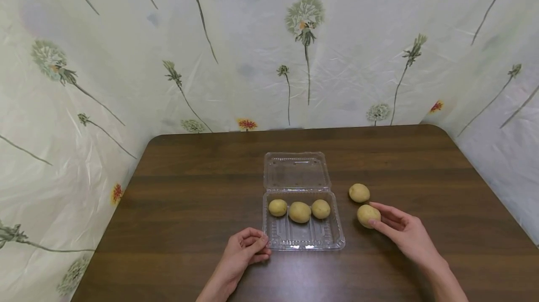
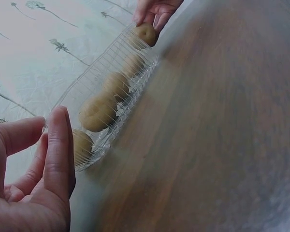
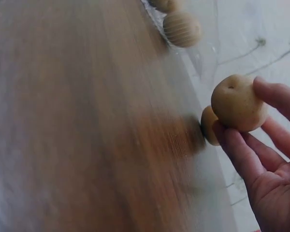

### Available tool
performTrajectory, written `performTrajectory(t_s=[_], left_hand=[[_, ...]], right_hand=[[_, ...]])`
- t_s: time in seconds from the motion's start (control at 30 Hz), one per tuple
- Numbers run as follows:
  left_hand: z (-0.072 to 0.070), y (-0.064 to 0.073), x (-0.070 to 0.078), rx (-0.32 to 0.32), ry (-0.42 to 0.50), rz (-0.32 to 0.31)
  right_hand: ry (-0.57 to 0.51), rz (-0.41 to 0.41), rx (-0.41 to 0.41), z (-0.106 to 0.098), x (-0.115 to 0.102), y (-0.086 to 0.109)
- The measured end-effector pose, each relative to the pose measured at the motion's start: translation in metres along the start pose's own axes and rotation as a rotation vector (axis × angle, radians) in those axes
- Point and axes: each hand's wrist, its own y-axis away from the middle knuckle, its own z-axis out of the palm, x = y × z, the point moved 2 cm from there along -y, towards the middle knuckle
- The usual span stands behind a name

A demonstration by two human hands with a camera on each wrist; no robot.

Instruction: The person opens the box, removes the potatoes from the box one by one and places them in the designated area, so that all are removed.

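A clear plastic clamshell container (image 1: 296, 236) stands on the table with its lid (image 1: 296, 172) folded back. Three potatoes sit side by side in its rear half: a left one (image 1: 277, 207), a larger middle one (image 1: 299, 212) and a right one (image 1: 321, 209). At the container's front left corner, my left hand (image 1: 243, 254) pinches the rim between thumb and fingers. My right hand (image 1: 407, 234) grips another potato (image 3: 237, 103) with thumb and fingertips, right of the container. Just behind that one, a loose potato (image 1: 359, 193) lies on the table.
The dark brown wooden table (image 1: 189, 208) has rounded far corners. A pale sheet printed with dandelions (image 1: 252, 59) hangs behind the table and along both sides.
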Motion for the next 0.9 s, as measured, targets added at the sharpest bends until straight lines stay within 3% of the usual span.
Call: performTrajectory(t_s=[0.9], left_hand=[[0.000,-0.001,0.000,-0.018,0.015,0.018]], right_hand=[[0.006,0.037,0.041,-0.018,0.010,-0.009]])
